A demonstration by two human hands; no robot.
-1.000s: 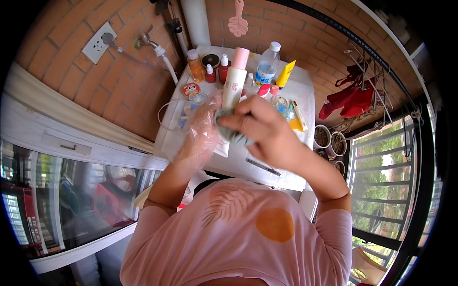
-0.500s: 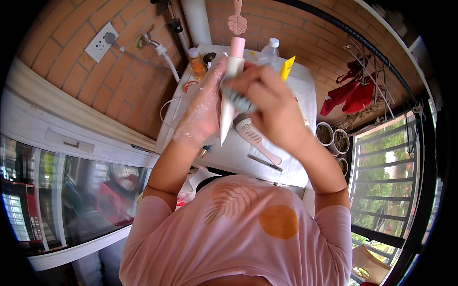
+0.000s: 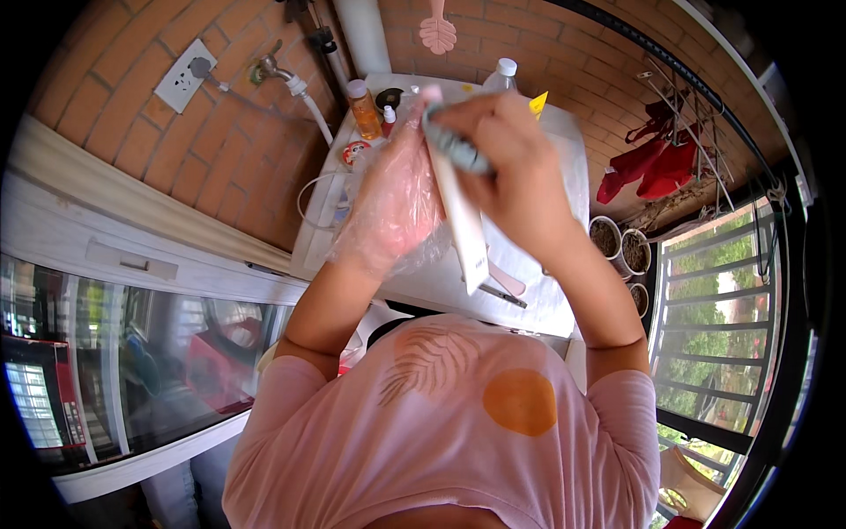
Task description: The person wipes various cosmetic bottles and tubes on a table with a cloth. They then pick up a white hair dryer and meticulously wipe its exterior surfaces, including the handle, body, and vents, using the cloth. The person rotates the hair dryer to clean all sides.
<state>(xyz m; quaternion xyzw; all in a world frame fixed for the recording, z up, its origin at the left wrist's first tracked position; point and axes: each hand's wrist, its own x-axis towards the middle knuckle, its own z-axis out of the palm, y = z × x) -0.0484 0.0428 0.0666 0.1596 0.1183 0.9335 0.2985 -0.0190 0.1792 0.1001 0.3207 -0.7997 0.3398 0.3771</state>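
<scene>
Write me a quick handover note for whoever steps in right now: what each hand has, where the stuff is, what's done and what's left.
Left hand: inside a clear plastic glove, raised over the white table, fingers against the tube.
Right hand: bare, gripping the long white tube near its upper end, held upright above the table.
On the table behind: an amber bottle, a clear bottle with a white cap, a small dropper bottle and a flat tool near the front edge.
Done: glove on, tube lifted.
Left: whether the tube is open cannot be told; nothing visibly dispensed yet.
</scene>
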